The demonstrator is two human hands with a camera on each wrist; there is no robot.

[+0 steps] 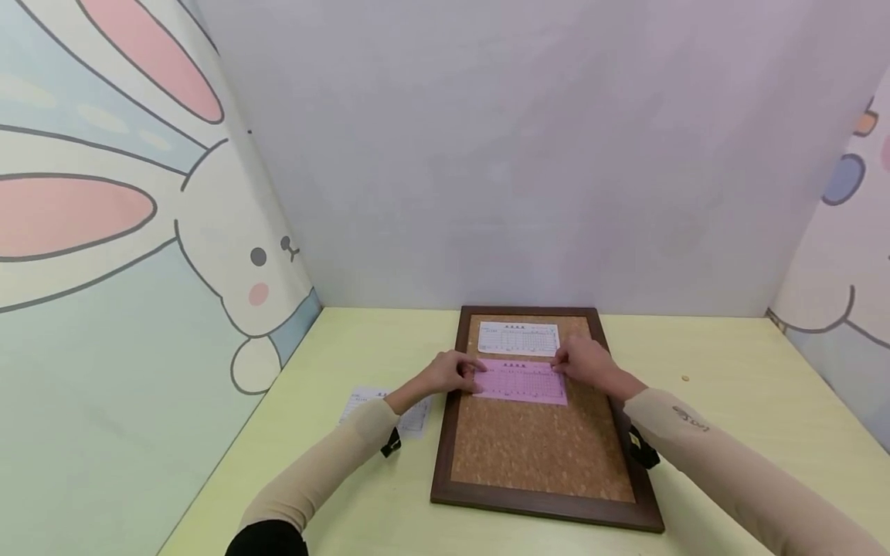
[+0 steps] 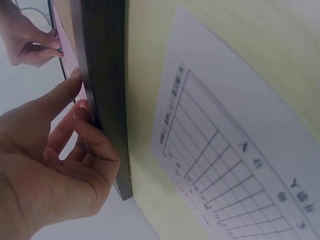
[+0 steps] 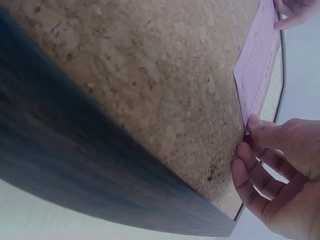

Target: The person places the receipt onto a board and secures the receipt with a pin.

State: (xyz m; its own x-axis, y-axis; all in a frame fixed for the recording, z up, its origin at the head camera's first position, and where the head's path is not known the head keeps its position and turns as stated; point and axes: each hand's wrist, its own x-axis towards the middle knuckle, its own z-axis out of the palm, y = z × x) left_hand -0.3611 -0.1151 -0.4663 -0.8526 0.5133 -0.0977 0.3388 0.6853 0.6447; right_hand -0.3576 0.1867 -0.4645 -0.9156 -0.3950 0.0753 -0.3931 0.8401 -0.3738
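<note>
A pink printed form (image 1: 521, 381) lies across the brown-framed cork board (image 1: 542, 448), just below a white form (image 1: 518, 339). At the pink form's left edge is my left hand (image 1: 448, 372), its thumb and index finger spread apart and pressing on the paper. My right hand (image 1: 585, 361) is at the upper right corner, thumb and index finger together. Between those fingertips the left wrist view shows a small green push pin (image 2: 60, 50), mostly covered. In the right wrist view the thumb of the right hand (image 3: 285, 165) touches the pink form (image 3: 255, 70).
Another white form (image 1: 417, 417) lies on the pale yellow table (image 1: 368, 494) left of the board, partly under my left forearm. A tiny yellowish object (image 1: 685, 378) sits right of the board. Behind the table rises a plain wall (image 1: 528, 154).
</note>
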